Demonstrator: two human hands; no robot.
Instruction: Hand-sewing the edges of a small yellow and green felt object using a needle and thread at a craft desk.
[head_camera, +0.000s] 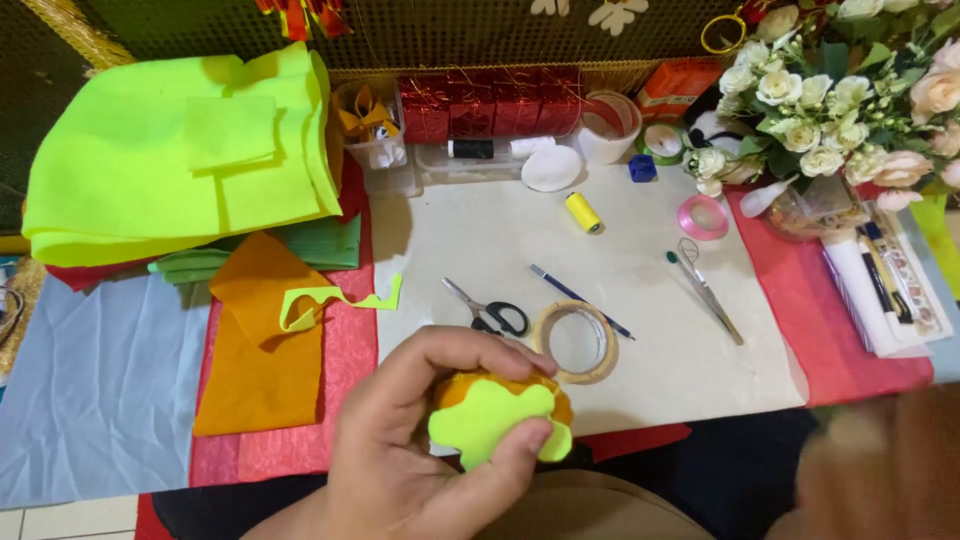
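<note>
At six o'clock, the left hand pinches a wavy-edged neon-green felt cutout against a rounded orange felt piece; soft, light, floppy, best gripped at its edge. The right hand is blurred, fingers indistinct.

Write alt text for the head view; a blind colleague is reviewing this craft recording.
A left hand pinches a wavy neon-yellow felt cutout against an orange piece, above a craft table. Scissors, a tape ring, a pencil and folded neon felt lie beyond; the right hand is a blur at lower right.
</note>
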